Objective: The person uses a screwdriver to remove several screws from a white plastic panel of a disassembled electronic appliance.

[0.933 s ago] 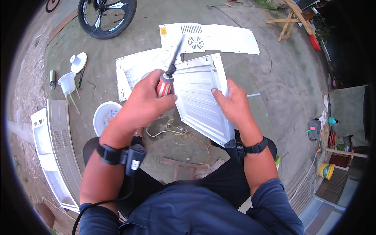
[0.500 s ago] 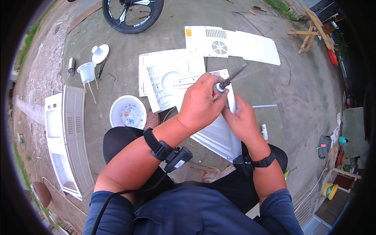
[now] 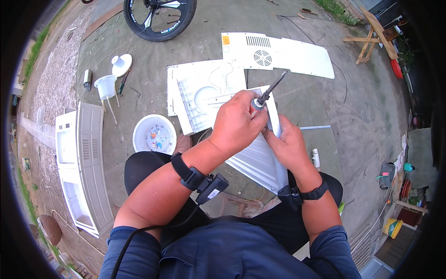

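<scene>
My left hand [image 3: 238, 120] is closed round a screwdriver [image 3: 273, 89] with a dark shaft and a blue-grey collar. Its shaft points up and away to the right, and the fist hides most of the handle. My right hand [image 3: 289, 145] grips the right edge of a white ribbed panel [image 3: 254, 160], which stands tilted between my knees. Both hands are close together at the panel's upper part, the left thumb near the right one. Beyond them, a white moulded panel [image 3: 190, 104] with a round recess lies on the ground.
A flat white vented panel [image 3: 302, 58] lies farther off. Left of my knee stands a white basin [image 3: 139, 136] with small parts inside. Farther left are a clear cup with legs [image 3: 105, 84], a white round lid [image 3: 124, 67] and a large white casing [image 3: 90, 149]. A wheel [image 3: 179, 23] stands at the top.
The screwdriver's shaft has swung slightly, its tip now a little farther left and up. Both hands keep their grips. The whole view has shifted slightly.
</scene>
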`<action>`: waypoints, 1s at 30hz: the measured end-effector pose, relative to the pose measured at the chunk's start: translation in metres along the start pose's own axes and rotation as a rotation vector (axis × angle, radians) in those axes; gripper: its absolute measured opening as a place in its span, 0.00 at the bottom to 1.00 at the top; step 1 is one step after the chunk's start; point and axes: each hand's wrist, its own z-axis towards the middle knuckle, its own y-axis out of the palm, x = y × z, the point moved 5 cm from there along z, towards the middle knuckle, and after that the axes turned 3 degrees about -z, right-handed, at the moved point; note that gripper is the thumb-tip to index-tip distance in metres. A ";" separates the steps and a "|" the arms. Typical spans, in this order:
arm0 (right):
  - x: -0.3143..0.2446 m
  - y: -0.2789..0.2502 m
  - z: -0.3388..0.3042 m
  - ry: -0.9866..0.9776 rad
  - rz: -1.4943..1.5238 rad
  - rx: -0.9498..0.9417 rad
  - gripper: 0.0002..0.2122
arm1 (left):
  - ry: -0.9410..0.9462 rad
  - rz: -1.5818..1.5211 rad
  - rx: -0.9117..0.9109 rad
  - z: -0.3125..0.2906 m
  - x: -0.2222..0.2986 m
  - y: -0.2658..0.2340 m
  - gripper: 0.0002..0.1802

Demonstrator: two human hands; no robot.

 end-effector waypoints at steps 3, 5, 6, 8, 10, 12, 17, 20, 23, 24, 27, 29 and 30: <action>-0.003 -0.001 -0.001 0.023 -0.001 -0.005 0.16 | -0.039 -0.051 -0.035 0.002 -0.006 0.002 0.13; -0.004 -0.001 -0.001 0.026 -0.013 -0.008 0.16 | -0.148 -0.157 -0.117 0.003 -0.011 0.004 0.12; -0.004 -0.001 -0.001 0.026 -0.020 -0.011 0.17 | -0.214 -0.278 -0.118 0.002 -0.016 0.007 0.12; -0.003 0.001 -0.001 0.009 -0.010 -0.014 0.17 | -0.346 -0.519 -0.118 0.000 -0.026 0.015 0.11; -0.002 0.001 -0.001 0.023 -0.006 -0.014 0.17 | -0.421 -0.544 -0.171 0.000 -0.027 0.014 0.11; -0.004 -0.001 -0.003 0.067 -0.002 -0.016 0.17 | -0.455 -0.481 -0.172 0.002 -0.023 0.001 0.12; 0.006 -0.013 0.003 0.051 0.009 0.017 0.18 | -0.271 0.208 -0.047 0.016 -0.041 -0.077 0.16; 0.011 -0.017 0.006 0.024 0.084 0.070 0.19 | -0.356 0.589 -0.081 0.008 -0.055 -0.136 0.15; 0.016 -0.026 0.010 0.030 0.007 0.083 0.21 | -0.409 0.887 -0.171 -0.013 -0.071 -0.174 0.14; 0.016 -0.028 0.012 0.043 0.041 0.076 0.21 | -0.423 0.887 -0.148 -0.021 -0.080 -0.186 0.15; 0.022 -0.030 0.013 -0.005 0.158 0.157 0.20 | -0.408 0.897 -0.038 -0.030 -0.092 -0.207 0.16; 0.017 -0.033 0.012 -0.020 0.220 0.169 0.19 | -0.424 0.829 0.016 -0.032 -0.098 -0.211 0.16; 0.016 -0.035 0.012 -0.026 0.246 0.181 0.18 | -0.449 0.756 0.031 -0.029 -0.103 -0.213 0.16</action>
